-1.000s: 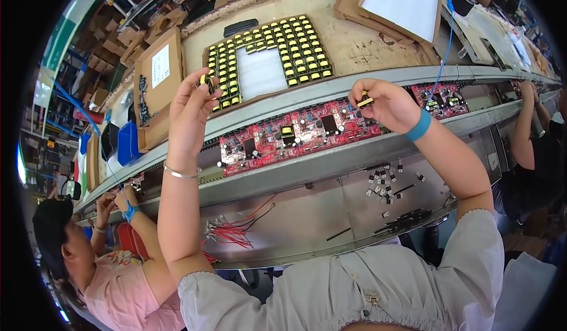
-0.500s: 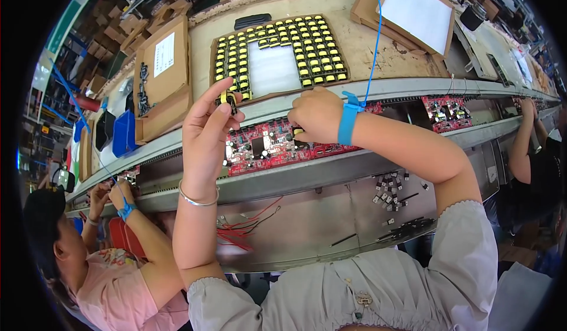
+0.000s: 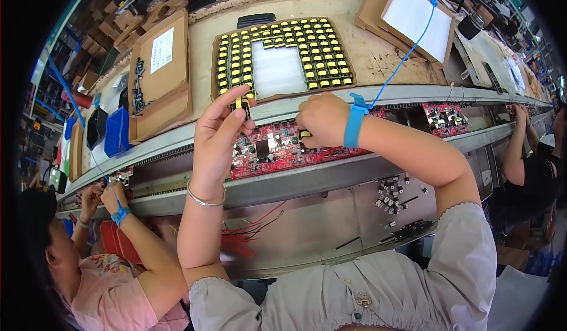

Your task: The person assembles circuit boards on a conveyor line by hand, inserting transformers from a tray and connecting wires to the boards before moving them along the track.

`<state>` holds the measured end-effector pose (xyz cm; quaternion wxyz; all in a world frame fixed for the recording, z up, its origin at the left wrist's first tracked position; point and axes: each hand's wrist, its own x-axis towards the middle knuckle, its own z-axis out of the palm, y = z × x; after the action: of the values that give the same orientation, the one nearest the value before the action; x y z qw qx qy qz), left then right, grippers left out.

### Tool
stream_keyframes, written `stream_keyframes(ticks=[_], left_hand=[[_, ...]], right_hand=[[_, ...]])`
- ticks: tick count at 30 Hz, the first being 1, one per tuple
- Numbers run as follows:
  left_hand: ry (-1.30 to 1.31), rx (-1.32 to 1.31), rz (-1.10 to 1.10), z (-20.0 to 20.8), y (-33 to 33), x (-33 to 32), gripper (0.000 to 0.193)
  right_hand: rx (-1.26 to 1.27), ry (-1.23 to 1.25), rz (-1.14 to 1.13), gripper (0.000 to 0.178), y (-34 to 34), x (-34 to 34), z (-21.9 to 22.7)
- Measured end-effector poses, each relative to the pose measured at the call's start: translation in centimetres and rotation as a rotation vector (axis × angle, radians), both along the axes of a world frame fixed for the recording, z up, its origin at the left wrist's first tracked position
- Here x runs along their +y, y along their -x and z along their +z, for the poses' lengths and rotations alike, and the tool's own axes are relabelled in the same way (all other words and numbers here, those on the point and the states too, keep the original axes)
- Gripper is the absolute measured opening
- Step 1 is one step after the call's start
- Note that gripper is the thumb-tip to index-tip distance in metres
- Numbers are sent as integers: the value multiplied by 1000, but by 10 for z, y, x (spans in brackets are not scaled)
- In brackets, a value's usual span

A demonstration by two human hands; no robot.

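Raised over the conveyor rail, my left hand (image 3: 215,136) pinches a small yellow-and-black transformer (image 3: 243,103) between thumb and fingers. My right hand (image 3: 323,119) is down at the red circuit board (image 3: 273,145), its fingers closed around another yellow-topped transformer (image 3: 305,135) at the board's surface. Most of that part is covered by the fingers, so whether it is fully seated cannot be seen. Behind both hands lies a cardboard tray (image 3: 352,74) with rows of the same transformers around a bare white middle.
An open carton (image 3: 177,89) and a blue bin (image 3: 117,133) stand at the left. Loose black components (image 3: 390,195) and red wires (image 3: 239,239) lie on the metal shelf below the rail (image 3: 283,183). Co-workers sit at both sides. A blue cord (image 3: 407,53) runs from my right wristband.
My left hand, still pinching its transformer, shifts slightly right and down in the picture. My right hand stays at the board with its transformer. The whole view has shifted a little.
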<state>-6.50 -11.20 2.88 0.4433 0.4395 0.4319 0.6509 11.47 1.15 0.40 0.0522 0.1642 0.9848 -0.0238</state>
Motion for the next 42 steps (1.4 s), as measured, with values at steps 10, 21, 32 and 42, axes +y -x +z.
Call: stream_keyframes(ticks=[10,21,32,42], left_hand=[[9,-48,-26,-6,4,-3,34],[19,-45,-39,-5,11,2,34],[4,-238,-80,1,4,16,40],[123,-43,29,-14,-11,15,43]], right_hand=[[-13,119,-7,21,5,7,-6],[126,392,3,20,4,27,-7],[443,230,-151,27,29,87,15],[712,1111,-120,37,-94,86,14]])
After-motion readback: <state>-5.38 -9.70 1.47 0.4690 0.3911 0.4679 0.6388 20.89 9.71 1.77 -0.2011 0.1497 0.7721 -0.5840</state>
